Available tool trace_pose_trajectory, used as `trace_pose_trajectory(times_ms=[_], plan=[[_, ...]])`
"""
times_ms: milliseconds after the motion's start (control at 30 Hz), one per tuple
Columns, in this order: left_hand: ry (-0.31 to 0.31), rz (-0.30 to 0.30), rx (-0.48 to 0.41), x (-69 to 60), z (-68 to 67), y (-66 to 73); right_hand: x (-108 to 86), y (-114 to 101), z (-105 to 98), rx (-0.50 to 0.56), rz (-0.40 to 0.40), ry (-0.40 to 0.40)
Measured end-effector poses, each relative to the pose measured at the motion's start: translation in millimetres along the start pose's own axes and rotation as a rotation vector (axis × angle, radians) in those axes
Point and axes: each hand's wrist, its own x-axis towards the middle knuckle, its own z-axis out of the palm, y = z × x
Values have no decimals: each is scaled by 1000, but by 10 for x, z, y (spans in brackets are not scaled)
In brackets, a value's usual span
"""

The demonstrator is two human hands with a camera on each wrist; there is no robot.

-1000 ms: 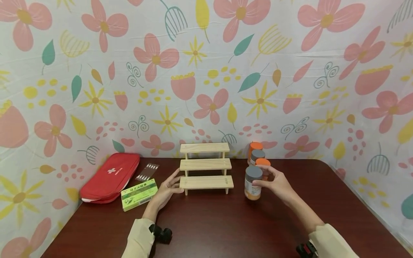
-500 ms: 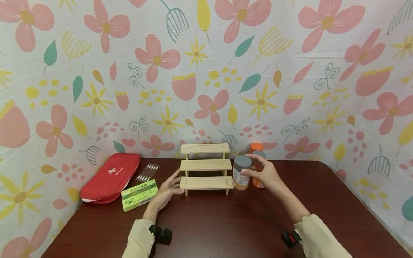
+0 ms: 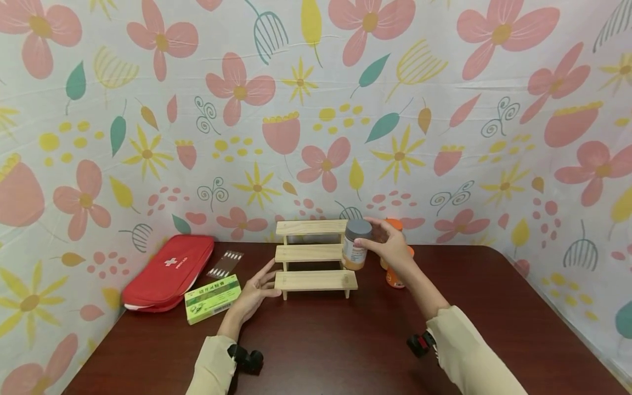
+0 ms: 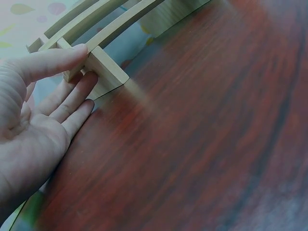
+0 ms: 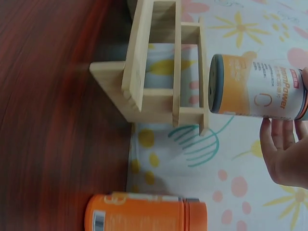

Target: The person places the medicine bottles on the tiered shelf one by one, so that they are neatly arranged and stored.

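A three-tier wooden step rack stands near the back wall. My left hand is at its left end; in the left wrist view the thumb lies over the end of the rack and the fingertips touch it from below, pinching it. My right hand grips a pill bottle with a grey lid, white label and orange lower part, tilted slightly. The bottle is in the air by the rack's right side. The right wrist view shows its base apart from the tiers, with fingers around the lid end.
Other bottles with orange, including an orange bottle and an orange-lidded one, stand right of the rack, partly behind my right hand. On the left lie a red first-aid pouch, a green medicine box and a small packet.
My right hand has carried the grey-lidded bottle leftward and up, from beside the other bottles to the rack's right side. My left hand stays at the rack.
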Motion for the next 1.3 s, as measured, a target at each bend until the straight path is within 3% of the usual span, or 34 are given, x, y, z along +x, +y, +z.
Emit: trace_pose_trajectory(times_ms=[400, 633, 1300], plan=[[-15, 0, -6, 7, -11, -21, 237, -97, 256, 76, 18, -22], [-18, -9, -1, -7, 13, -20, 391, -249, 327, -39, -14, -53], [-18, 6, 8, 8, -29, -21, 796, -480, 649, -47, -72, -38]])
